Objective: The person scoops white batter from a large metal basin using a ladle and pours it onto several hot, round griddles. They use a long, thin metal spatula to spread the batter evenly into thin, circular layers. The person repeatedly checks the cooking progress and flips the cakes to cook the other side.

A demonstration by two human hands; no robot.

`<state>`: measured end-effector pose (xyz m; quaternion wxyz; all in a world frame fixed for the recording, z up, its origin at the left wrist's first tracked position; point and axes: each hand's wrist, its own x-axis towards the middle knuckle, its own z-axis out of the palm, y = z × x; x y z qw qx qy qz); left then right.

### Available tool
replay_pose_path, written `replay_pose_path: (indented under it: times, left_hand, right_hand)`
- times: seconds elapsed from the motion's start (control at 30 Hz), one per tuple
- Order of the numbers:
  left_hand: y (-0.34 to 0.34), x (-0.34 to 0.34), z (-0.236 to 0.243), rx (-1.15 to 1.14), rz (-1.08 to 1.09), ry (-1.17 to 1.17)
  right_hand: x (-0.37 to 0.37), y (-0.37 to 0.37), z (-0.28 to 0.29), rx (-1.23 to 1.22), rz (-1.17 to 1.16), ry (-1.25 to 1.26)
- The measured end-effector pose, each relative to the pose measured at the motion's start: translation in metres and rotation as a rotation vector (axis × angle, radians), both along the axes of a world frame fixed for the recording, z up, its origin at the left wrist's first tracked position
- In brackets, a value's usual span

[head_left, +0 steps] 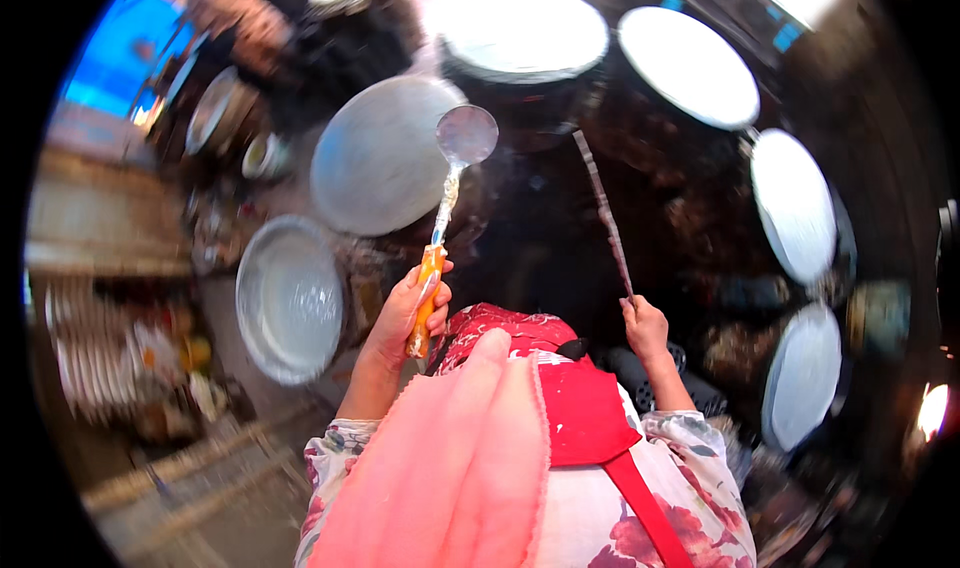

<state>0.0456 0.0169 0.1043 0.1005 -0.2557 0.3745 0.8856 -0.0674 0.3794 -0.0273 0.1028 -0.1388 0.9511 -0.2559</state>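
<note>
I am standing at a dark hearth (540, 238) ringed by round griddles, and I am placing everything from it. Six griddles are showing pale, coated faces: one at the far side (525, 33), one far right (688, 66), two down the right edge (793, 205) (803, 373), one just left (385, 155) and one nearer me on the left (290, 298). Judging by that, the spreading is looking mostly done, and the lifting off is still waiting. My left hand (408, 313) is clenching the orange handle of a ladle (466, 134), its bowl hanging over the left griddle's rim and looking empty. My right hand (645, 330) is gripping a thin stick (603, 211) slanting up over the hearth's middle.
</note>
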Motion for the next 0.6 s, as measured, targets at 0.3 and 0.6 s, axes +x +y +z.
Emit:
replay_pose_path:
  times: [0.3,0.6]
  left_hand:
    - [-0.053,0.132,0.017,-0.044,0.507,-0.070]
    - [-0.079,0.200,-0.002,-0.143,0.663,-0.111]
  right_hand:
    - [-0.022,-0.160,0.081,-0.059,0.692,0.195]
    - [0.006,-0.256,0.104,0.062,0.877,0.115]
